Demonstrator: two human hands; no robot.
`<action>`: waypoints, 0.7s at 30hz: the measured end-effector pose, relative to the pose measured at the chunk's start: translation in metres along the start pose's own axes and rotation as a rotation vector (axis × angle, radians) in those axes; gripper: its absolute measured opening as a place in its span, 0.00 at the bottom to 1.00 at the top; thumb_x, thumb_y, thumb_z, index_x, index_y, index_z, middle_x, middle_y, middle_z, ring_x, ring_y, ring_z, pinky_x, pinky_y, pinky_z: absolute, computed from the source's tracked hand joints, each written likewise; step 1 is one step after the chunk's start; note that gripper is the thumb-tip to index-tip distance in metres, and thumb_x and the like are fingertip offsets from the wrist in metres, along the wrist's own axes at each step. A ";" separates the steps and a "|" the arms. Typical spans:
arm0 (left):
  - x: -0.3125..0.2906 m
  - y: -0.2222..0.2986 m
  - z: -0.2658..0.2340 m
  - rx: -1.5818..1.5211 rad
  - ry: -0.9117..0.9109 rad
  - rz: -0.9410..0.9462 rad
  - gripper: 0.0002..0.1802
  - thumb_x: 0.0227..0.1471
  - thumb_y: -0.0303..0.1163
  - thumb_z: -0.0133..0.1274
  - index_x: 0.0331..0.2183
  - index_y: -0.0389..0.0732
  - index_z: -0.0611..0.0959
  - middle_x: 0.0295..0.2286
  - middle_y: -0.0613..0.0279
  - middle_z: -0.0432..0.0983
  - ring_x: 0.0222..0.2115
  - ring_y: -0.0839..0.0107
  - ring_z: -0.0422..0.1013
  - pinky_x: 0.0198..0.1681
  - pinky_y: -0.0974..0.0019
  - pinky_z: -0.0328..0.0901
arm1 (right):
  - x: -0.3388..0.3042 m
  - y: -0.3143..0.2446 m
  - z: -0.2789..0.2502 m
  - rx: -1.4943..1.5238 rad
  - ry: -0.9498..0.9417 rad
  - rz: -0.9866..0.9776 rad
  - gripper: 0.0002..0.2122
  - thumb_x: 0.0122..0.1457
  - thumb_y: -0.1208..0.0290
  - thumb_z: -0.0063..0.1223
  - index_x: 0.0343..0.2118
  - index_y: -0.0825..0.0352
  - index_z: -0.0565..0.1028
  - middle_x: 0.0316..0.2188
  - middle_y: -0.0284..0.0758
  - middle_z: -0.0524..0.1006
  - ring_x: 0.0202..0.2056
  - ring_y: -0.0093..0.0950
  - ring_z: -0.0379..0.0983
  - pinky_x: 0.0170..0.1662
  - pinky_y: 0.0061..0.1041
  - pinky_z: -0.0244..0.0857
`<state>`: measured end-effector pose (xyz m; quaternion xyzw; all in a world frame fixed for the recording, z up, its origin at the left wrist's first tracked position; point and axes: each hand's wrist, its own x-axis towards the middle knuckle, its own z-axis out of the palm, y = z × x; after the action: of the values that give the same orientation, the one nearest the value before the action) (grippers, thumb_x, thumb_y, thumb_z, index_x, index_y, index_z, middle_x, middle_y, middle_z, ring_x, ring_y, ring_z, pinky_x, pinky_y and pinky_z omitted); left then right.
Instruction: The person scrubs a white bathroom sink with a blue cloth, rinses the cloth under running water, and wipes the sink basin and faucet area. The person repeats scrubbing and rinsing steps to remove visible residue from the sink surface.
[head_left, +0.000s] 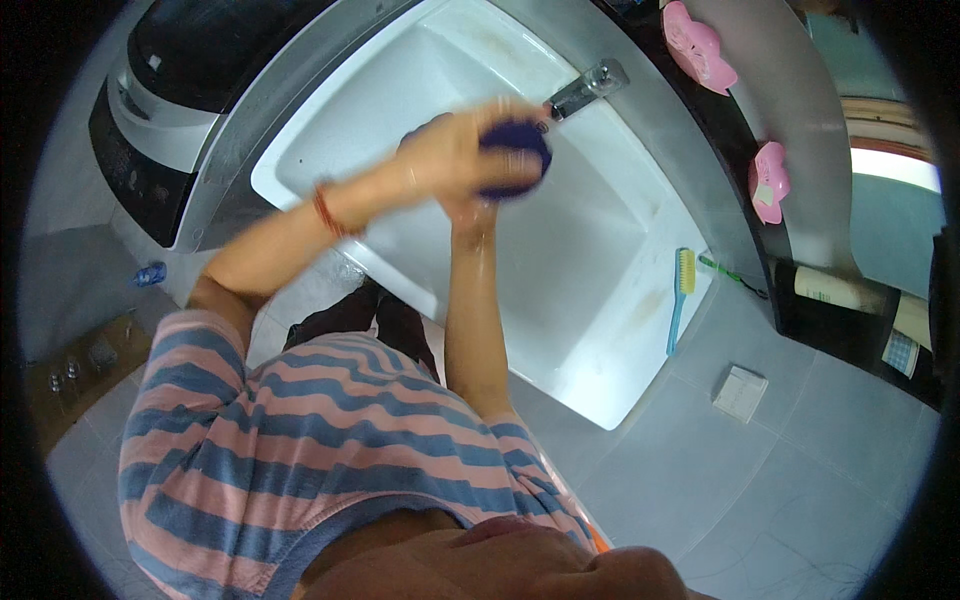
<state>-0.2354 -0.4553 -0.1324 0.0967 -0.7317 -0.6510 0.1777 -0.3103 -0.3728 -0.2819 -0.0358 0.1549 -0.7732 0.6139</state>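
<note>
A dark blue bundle of cloth (518, 158) is bunched between my two hands, above the white sink basin (600, 300) and just in front of the metal faucet (588, 90). My left hand (455, 150), with a red band at the wrist, lies across the top of the bundle, closed on it and smeared by motion. Underneath, my right hand (470, 207) supports and grips the cloth; most of its fingers are hidden by the left hand and the bundle. My right wrist and forearm look wet.
A blue brush with yellow bristles (683, 285) rests on the sink's right rim beside a green toothbrush (730, 272). Pink dishes (768, 183) and bottles (838, 288) line the dark shelf at right. A black and grey appliance (175, 110) stands at left.
</note>
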 end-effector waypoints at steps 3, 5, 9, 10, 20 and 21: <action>-0.030 -0.043 0.062 0.499 0.130 0.175 0.27 0.37 0.37 0.60 0.42 0.41 0.72 0.47 0.57 0.65 0.45 0.63 0.63 0.43 0.62 0.63 | 0.004 -0.011 -0.016 -0.068 0.272 -0.150 0.26 0.54 0.48 0.41 0.52 0.58 0.58 0.49 0.37 0.62 0.51 0.32 0.57 0.52 0.34 0.54; -0.035 -0.059 0.073 0.719 0.269 0.067 0.23 0.36 0.36 0.60 0.38 0.41 0.74 0.45 0.57 0.66 0.44 0.61 0.62 0.40 0.62 0.63 | 0.022 -0.001 -0.027 -0.080 0.329 -0.155 0.23 0.54 0.51 0.40 0.50 0.59 0.60 0.48 0.36 0.64 0.50 0.31 0.59 0.51 0.33 0.55; 0.029 -0.099 0.076 0.738 0.419 0.001 0.17 0.36 0.38 0.58 0.31 0.41 0.76 0.35 0.57 0.71 0.39 0.59 0.66 0.37 0.62 0.64 | 0.050 -0.040 -0.062 -0.042 0.208 -0.264 0.19 0.56 0.55 0.39 0.46 0.61 0.63 0.44 0.35 0.67 0.47 0.30 0.62 0.49 0.31 0.58; 0.050 -0.108 0.067 0.738 0.524 -0.035 0.17 0.36 0.41 0.58 0.29 0.41 0.77 0.31 0.56 0.72 0.36 0.59 0.67 0.36 0.61 0.65 | 0.058 -0.042 -0.066 -0.036 0.176 -0.275 0.18 0.56 0.56 0.38 0.45 0.62 0.64 0.44 0.34 0.67 0.47 0.30 0.63 0.49 0.31 0.59; 0.049 -0.127 0.092 0.642 0.507 0.114 0.16 0.33 0.41 0.58 0.23 0.40 0.77 0.25 0.51 0.73 0.32 0.51 0.69 0.36 0.59 0.64 | 0.066 -0.076 -0.113 0.119 -0.009 -0.224 0.20 0.58 0.55 0.27 0.42 0.64 0.67 0.40 0.35 0.71 0.43 0.33 0.67 0.48 0.38 0.59; 0.055 -0.131 0.083 0.592 0.543 0.022 0.15 0.34 0.42 0.58 0.23 0.40 0.77 0.26 0.51 0.73 0.31 0.52 0.69 0.35 0.59 0.64 | 0.067 -0.066 -0.104 0.112 0.035 -0.230 0.20 0.58 0.55 0.27 0.42 0.64 0.67 0.40 0.35 0.71 0.43 0.33 0.67 0.48 0.37 0.59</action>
<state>-0.3302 -0.4172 -0.2620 0.3043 -0.8151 -0.3610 0.3359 -0.4146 -0.4037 -0.3709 -0.0052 0.1171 -0.8465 0.5193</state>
